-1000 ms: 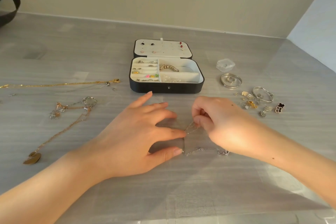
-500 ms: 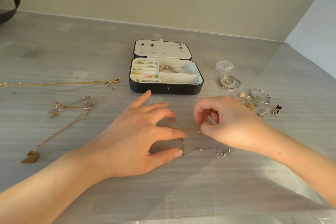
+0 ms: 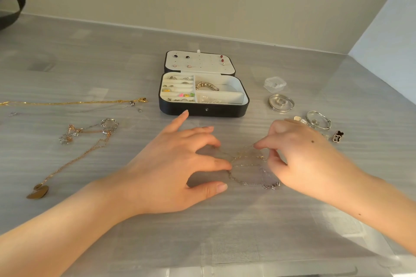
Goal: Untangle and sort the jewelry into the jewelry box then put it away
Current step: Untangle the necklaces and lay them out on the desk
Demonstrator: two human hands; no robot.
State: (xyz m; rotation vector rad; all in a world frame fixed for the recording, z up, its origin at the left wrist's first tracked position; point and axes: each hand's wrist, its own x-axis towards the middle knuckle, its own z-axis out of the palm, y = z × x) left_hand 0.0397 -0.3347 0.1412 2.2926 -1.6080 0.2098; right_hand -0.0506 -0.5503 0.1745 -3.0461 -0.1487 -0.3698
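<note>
the tangled chain (image 3: 249, 184) lies on the table (image 3: 225, 231) between both hands, at 6 o'clock from the open jewelry box (image 3: 203, 109). the left hand (image 3: 177, 164) has its fingers spread, tips pressing the chain down. the right hand (image 3: 299, 155) pinches a strand between thumb and forefinger. a gold necklace (image 3: 67, 103) lies out at 10 o'clock.

The grey tabletop (image 3: 90, 56) carries an open jewelry box (image 3: 203, 111) just beyond the left hand (image 3: 171, 168), tangled thin chains (image 3: 249, 177) between both hands, necklaces (image 3: 67, 103) well left of the left hand, and bangles (image 3: 281, 109) beyond the right hand (image 3: 301, 157).
</note>
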